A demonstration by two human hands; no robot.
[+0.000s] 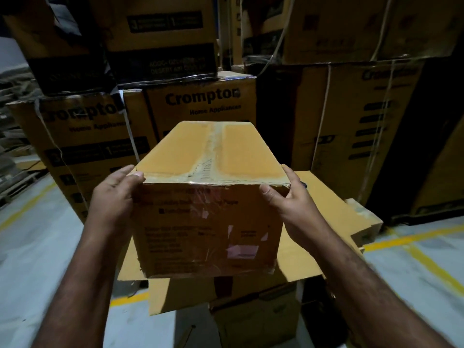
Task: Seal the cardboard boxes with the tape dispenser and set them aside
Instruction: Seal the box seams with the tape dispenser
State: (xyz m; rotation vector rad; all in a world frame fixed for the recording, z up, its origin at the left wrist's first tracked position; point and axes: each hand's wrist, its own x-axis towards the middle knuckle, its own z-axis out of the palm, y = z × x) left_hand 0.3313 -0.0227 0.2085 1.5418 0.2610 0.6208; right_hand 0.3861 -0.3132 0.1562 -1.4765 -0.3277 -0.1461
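Right now both of your hands are clamped on the cardboard box (208,222), one at each upper front corner. Your left hand (113,194) wraps the left edge with the thumb lying across the corner. Your right hand (293,197) presses its thumb on the front face while the fingers go round the right side out of sight.

Clear tape (213,146) runs down the middle seam of the box's closed top and folds over onto the front face. That face carries lines of dark print too blurred to read, plus a few pale pink label scraps (242,249) toward its lower right.

Under the box lies a flat cardboard sheet (324,197), sticking out to its right and below it. Whether the box's base rests on the sheet cannot be told.

Directly behind the box stands a large carton (200,101) printed "Crompton Home Appliances". Behind the box to its left, a second carton (82,116) bears the same wording, partly cut off. More cartons are stacked above and to the right of the box, their print unreadable. On either side of the box, the grey floor (37,247) shows yellow painted lines.
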